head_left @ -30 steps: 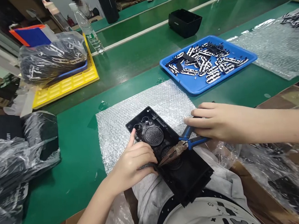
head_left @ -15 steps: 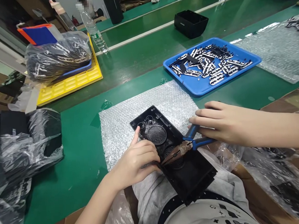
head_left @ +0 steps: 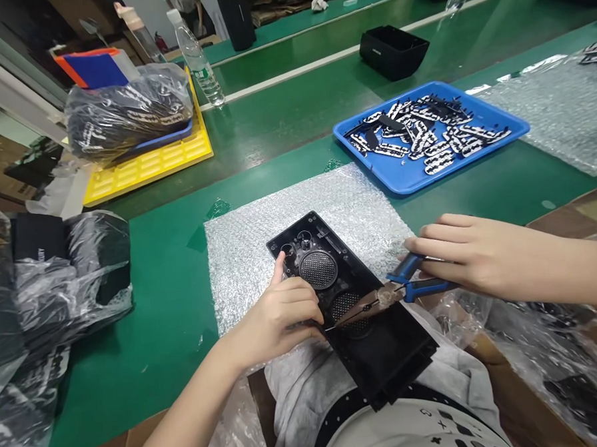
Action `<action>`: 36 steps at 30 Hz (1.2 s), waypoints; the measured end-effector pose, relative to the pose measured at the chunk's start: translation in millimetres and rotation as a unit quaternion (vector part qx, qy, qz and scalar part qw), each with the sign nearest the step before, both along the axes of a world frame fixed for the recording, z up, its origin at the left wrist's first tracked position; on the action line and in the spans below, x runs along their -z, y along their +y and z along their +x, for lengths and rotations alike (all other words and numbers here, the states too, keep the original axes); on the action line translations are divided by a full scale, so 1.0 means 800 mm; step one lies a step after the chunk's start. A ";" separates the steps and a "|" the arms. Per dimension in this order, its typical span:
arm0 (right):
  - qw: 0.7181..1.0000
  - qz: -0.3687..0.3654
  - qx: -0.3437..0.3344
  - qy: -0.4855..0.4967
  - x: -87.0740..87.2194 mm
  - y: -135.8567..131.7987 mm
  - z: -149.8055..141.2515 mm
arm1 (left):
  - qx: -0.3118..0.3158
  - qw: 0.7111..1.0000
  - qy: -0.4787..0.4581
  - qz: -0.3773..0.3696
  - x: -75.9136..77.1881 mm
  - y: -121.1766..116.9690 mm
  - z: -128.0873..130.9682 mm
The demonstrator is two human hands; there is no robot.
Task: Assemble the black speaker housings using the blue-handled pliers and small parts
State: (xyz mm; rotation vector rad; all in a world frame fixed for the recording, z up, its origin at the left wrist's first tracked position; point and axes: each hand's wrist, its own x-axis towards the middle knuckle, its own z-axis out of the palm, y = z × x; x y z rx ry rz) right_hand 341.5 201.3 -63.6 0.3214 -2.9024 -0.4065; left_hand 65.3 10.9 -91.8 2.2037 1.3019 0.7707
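Observation:
A black speaker housing (head_left: 389, 345) with two round mesh grilles lies tilted, its far end over the bubble wrap (head_left: 249, 233) and its near end at my lap. My left hand (head_left: 283, 311) grips its left edge, thumb side under the rim and one finger stretched toward the small round openings. In my right hand (head_left: 460, 255) are blue-handled long-nose pliers (head_left: 387, 293), held across the housing. Their tips reach the left edge close to my left fingers. Whether the jaws pinch something there is too small to tell.
A blue tray (head_left: 401, 178) of black-and-white parts stands beyond the wrap. Behind it sits a black open box (head_left: 393, 50). A water bottle (head_left: 197, 59), a yellow tray (head_left: 148, 171) with a bagged bundle (head_left: 127, 116), and plastic-wrapped black units (head_left: 94, 274) are at left.
My right hand has drawn slightly right, and the pliers' handles are closer together. The tips stay at the housing's left edge, where my left hand keeps its hold. The view has shifted a little.

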 end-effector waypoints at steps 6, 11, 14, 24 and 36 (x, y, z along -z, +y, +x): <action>1.000 -0.016 0.019 0.009 0.010 -0.003 0.016 | -0.003 1.000 -0.012 0.007 0.002 0.000 0.004; 0.999 -0.026 0.021 0.019 0.008 -0.002 0.015 | 0.007 1.000 -0.016 0.009 0.005 0.003 -0.001; 0.996 -0.065 0.044 0.036 0.011 0.001 0.014 | 0.004 0.999 -0.017 0.032 0.006 0.002 -0.004; 0.892 -0.262 0.329 0.163 0.069 0.049 0.022 | -0.307 0.929 -0.160 0.128 -0.044 0.004 0.036; 0.529 -0.820 0.130 0.179 0.036 -0.103 -0.157 | -0.297 0.749 -0.592 0.019 -0.029 0.021 0.067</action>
